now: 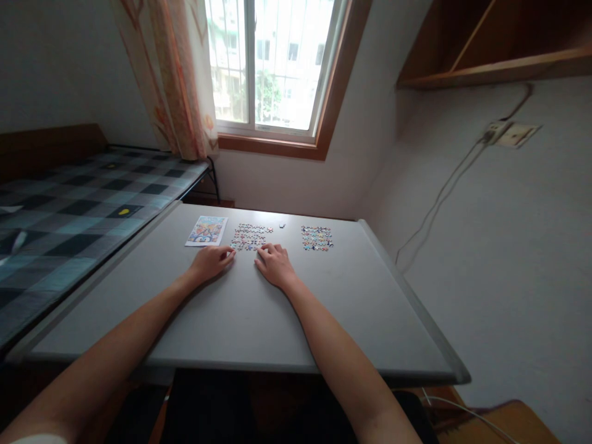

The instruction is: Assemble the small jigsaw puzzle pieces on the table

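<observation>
- Puzzle pieces (250,238): rows on grey table (240,314).
- Left hand (210,262): at rows' near-left corner; grip indeterminable.
- Right hand (276,265): at near-right corner; grip indeterminable.

Location: reads as a bedroom, home or dormitory, cannot tell which. To your left, 1 blue, grey and black checked mattress (99,206) with a brown wooden end board (50,145); ahead of you, 1 brown-trimmed glass window (277,74), cream-and-orange patterned fabric curtain (178,74); upper right, 1 brown wooden wall shelf (490,69).
</observation>
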